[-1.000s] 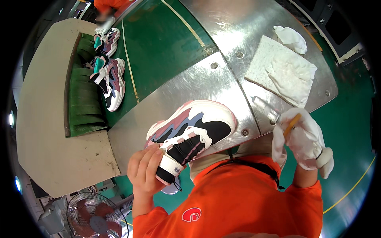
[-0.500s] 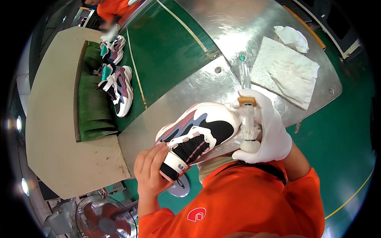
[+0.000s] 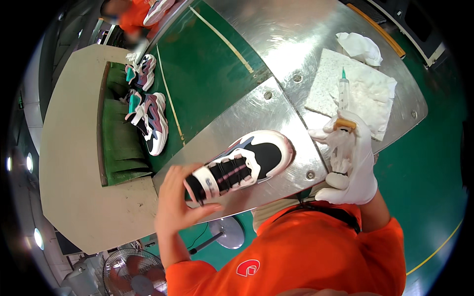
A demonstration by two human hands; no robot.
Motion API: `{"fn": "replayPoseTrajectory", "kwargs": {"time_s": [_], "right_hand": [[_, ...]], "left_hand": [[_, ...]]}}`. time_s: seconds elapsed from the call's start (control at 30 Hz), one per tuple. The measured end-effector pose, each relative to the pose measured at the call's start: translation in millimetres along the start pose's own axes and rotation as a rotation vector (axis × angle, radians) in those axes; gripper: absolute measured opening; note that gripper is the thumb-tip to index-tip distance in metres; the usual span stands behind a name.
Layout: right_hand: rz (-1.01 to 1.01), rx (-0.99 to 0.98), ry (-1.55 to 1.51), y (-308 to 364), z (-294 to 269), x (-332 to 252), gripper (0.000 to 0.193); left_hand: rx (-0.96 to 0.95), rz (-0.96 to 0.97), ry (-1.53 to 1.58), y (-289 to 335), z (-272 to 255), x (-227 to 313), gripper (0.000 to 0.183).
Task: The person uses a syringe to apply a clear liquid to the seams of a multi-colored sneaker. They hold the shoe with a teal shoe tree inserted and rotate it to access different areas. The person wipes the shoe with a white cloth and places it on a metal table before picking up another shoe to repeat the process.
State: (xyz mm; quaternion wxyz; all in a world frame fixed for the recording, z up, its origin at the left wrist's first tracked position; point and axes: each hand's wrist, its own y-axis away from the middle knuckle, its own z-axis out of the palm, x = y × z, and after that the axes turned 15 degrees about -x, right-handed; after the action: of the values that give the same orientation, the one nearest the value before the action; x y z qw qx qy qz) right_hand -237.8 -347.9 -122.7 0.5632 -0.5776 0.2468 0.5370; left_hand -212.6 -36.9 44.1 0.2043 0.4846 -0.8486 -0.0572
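Observation:
A white, black and mauve sneaker (image 3: 269,157) rests on the metal tabletop with its toe pointing right. My bare left hand (image 3: 178,202) is closed around its heel, thumb on the near side and fingers on the far side. My right hand (image 3: 358,170), in a white glove, grips a clear syringe (image 3: 344,93) with a yellow-orange finger flange and a green tip pointing away from me. The syringe stands clear of the shoe, over a white pad. Part of its plunger is hidden by the gloved fingers.
A pale pad (image 3: 323,81) with a folded cloth and a crumpled white cloth (image 3: 360,48) lie at the right. Beyond a green conveyor belt (image 3: 197,74) stand more sneakers (image 3: 155,123) by a green flap curtain (image 3: 118,148). Another person (image 3: 133,17) handles a shoe at the far left.
My right hand has drawn the syringe away from the sneaker's toe, to the right. The sneaker has tipped more upright on the table, and my left hand has shifted left with its heel.

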Motion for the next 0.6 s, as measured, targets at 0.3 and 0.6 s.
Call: {"fn": "replayPoseTrajectory", "kwargs": {"time_s": [0.3, 0.6], "right_hand": [[0.153, 0.149, 0.117, 11, 8, -14, 0.108], [0.284, -0.107, 0.399, 23, -9, -70, 0.090]], "left_hand": [[-0.578, 0.309, 0.252, -137, -32, -7, 0.072], [-0.827, 0.177, 0.333, -151, 2, 20, 0.054]]}}
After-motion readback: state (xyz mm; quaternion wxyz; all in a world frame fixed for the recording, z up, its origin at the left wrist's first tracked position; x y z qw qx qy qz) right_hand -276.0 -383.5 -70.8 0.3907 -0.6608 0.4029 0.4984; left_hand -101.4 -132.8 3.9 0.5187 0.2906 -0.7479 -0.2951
